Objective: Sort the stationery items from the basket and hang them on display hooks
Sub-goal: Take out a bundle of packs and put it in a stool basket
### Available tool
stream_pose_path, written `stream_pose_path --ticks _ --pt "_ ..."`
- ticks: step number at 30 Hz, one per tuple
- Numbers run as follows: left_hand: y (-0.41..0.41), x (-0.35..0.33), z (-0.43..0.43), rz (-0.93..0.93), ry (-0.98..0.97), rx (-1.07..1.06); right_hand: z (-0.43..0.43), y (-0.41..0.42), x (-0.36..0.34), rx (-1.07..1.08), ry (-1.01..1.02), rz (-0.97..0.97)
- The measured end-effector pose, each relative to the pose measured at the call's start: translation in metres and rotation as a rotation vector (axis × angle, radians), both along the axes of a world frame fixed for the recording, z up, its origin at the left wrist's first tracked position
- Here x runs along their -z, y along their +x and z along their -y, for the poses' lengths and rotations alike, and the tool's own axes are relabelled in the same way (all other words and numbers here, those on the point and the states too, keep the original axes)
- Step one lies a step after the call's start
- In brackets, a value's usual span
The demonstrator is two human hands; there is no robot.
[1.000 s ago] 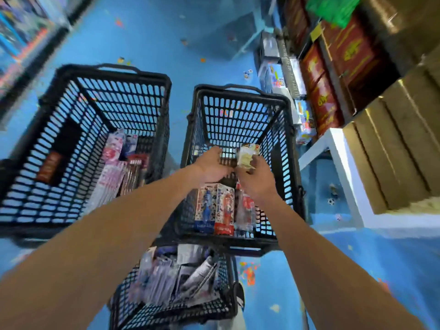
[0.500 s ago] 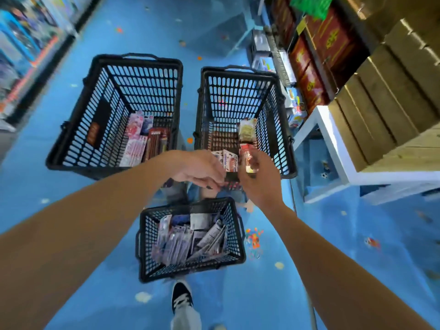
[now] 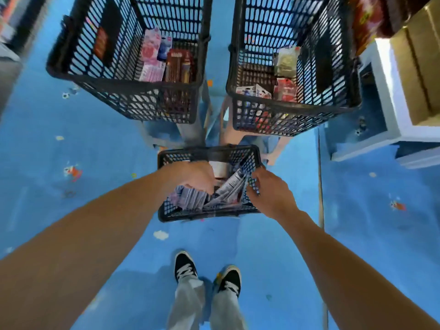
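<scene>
Early yet: left hand point(image 3: 195, 177) is curling fingers point(image 3: 206, 186) into packets point(image 3: 229, 190) in the small basket point(image 3: 181, 152), right hand point(image 3: 269, 191) is curling fingers at its rim, grips unclear. Beyond fingertips, bigger baskets point(image 3: 285, 120) are holding some items; nothing hung.

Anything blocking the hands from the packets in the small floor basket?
Nothing visible. The left hand is down among the packets in the small basket, the right hand at its right wall. Whether either grips anything is unclear.
</scene>
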State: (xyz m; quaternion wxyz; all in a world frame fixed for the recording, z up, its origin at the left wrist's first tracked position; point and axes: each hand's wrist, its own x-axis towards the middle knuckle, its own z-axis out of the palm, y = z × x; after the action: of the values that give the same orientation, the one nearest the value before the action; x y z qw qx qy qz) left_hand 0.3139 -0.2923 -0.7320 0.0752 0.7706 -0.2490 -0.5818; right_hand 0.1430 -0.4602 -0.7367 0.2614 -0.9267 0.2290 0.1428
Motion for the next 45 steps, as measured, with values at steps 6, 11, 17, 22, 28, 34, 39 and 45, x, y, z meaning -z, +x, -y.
stream_pose_path --ticks 6,11,17,22,28,34,39,45 --pt "-0.011 0.102 -0.020 0.148 -0.018 0.052 -0.036 0.004 0.108 0.023 0.031 -0.179" --pt "-0.032 0.219 -0.019 0.153 -0.004 0.074 -0.052 0.003 0.212 -0.021 0.055 -0.325" --pt "-0.039 0.360 0.012 0.282 -0.045 0.112 -0.023 0.023 0.326 -0.025 -0.051 -0.187" --pt "-0.032 0.449 0.036 0.344 -0.029 0.302 0.013 0.045 0.399 -0.620 -0.523 -0.167" --pt "0.008 0.473 0.045 0.327 0.002 0.356 0.021 0.075 0.438 -0.877 -0.693 -0.236" --pt "0.054 0.453 0.028 0.398 0.177 0.427 0.017 0.096 0.422 -0.898 -0.748 -0.366" --pt "0.047 0.447 0.004 0.434 0.293 0.571 0.021 0.088 0.409 -0.863 -0.666 -0.270" --pt "0.043 0.455 -0.016 0.352 0.228 0.308 0.029 0.088 0.400 -0.711 -0.564 0.057"
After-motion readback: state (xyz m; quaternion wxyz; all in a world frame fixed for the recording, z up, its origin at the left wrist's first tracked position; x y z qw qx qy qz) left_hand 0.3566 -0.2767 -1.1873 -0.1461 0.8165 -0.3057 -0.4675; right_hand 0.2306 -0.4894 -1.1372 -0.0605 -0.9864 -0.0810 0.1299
